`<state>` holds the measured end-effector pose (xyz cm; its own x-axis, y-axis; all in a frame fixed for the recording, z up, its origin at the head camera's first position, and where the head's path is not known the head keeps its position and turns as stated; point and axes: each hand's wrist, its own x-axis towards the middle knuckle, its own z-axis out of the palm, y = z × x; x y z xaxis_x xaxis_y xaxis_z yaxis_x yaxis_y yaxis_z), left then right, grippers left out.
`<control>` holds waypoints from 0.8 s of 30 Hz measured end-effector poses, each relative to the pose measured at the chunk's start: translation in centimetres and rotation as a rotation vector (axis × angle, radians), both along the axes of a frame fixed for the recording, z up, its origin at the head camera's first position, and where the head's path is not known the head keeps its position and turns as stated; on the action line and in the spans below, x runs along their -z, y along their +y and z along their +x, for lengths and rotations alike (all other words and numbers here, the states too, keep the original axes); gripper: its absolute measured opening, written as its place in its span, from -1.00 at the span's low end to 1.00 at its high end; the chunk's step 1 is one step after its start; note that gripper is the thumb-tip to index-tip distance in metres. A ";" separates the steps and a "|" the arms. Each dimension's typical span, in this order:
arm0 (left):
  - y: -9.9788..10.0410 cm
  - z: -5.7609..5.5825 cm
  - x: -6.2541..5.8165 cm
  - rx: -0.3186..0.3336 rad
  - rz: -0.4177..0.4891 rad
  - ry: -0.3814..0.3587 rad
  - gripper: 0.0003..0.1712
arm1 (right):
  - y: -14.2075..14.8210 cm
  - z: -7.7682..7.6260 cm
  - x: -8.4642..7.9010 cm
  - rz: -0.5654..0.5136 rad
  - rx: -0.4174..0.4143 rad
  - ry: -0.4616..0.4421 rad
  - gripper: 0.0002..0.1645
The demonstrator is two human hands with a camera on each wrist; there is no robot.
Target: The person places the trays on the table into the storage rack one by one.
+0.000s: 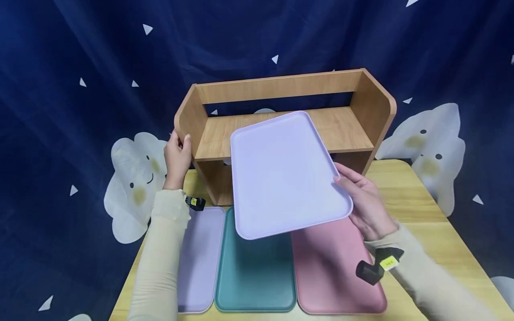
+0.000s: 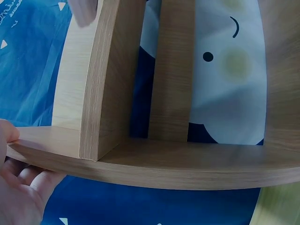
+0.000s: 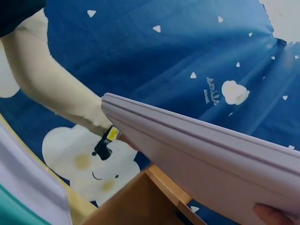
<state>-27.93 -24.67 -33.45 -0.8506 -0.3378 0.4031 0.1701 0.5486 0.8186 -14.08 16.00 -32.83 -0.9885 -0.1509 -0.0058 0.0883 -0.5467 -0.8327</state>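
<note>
In the head view a lavender tray (image 1: 285, 178) is held up, tilted, in front of a wooden shelf (image 1: 277, 87). My right hand (image 1: 363, 200) pinches its lower right edge, thumb on the upper face and fingers beneath. The same tray (image 3: 197, 154) is seen edge-on in the right wrist view, with one fingertip (image 3: 272, 215) showing on it. My left hand (image 1: 176, 156) grips the front edge of the shelf's left side panel. In the left wrist view the left hand (image 2: 23, 192) has its thumb on one face of that panel (image 2: 187, 173) and fingers on the other.
On the wooden table (image 1: 413, 196) lie a second lavender tray (image 1: 198, 267), a teal tray (image 1: 257, 276) and a pink tray (image 1: 341, 285), side by side before the shelf. A dark blue curtain (image 1: 257, 40) with clouds and triangles hangs behind.
</note>
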 end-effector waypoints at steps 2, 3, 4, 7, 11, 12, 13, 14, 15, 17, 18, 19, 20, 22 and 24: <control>-0.1 0.0 0.0 -0.003 0.000 0.004 -0.54 | -0.7 -0.4 0.2 -0.019 -0.006 -0.014 -0.69; -0.1 0.0 0.0 -0.004 0.002 0.007 -0.54 | -1.0 -0.7 0.3 -0.025 -0.011 -0.021 -0.67; -0.1 0.0 0.0 -0.004 0.003 0.012 -0.54 | -1.3 -0.9 0.4 -0.033 -0.013 -0.032 -0.64; -0.2 0.0 0.0 -0.005 0.007 0.013 -0.54 | -2.2 -1.6 0.5 -0.034 -0.017 -0.054 -0.46; -0.2 -0.1 0.0 -0.003 0.004 0.013 -0.54 | -3.4 -2.4 0.5 -0.009 -0.002 -0.067 -0.33; -0.2 -0.1 0.0 -0.001 0.004 0.013 -0.54 | -3.7 -2.7 0.5 -0.005 0.004 -0.067 -0.34; -0.2 -0.1 0.0 0.000 0.005 0.015 -0.54 | -4.1 -2.9 0.6 0.004 0.011 -0.064 -0.35; -0.2 -0.1 0.0 0.001 0.004 0.019 -0.54 | -4.4 -3.2 0.6 0.016 0.023 -0.059 -0.37; -0.2 -0.1 0.0 0.000 0.001 0.019 -0.54 | -4.7 -3.5 0.6 0.026 0.032 -0.050 -0.38; -0.1 -0.1 0.0 0.002 0.002 0.017 -0.54 | -5.4 -4.0 0.6 0.050 0.050 -0.036 -0.40; -0.1 -0.1 0.0 0.004 0.004 0.019 -0.54 | -5.7 -4.3 0.6 0.063 0.062 -0.033 -0.42; -0.1 -0.1 0.0 0.006 0.005 0.018 -0.54 | -6.0 -4.5 0.6 0.081 0.074 -0.031 -0.42; -0.1 -0.1 0.0 0.008 0.006 0.019 -0.54 | -6.3 -4.8 0.5 0.096 0.083 -0.031 -0.43; -0.1 -0.1 0.0 0.013 0.008 0.029 -0.55 | -6.9 -5.2 0.4 0.127 0.094 -0.034 -0.44; -0.1 -0.1 0.0 0.017 0.011 0.044 -0.56 | -7.3 -5.7 0.3 0.163 0.107 -0.040 -0.45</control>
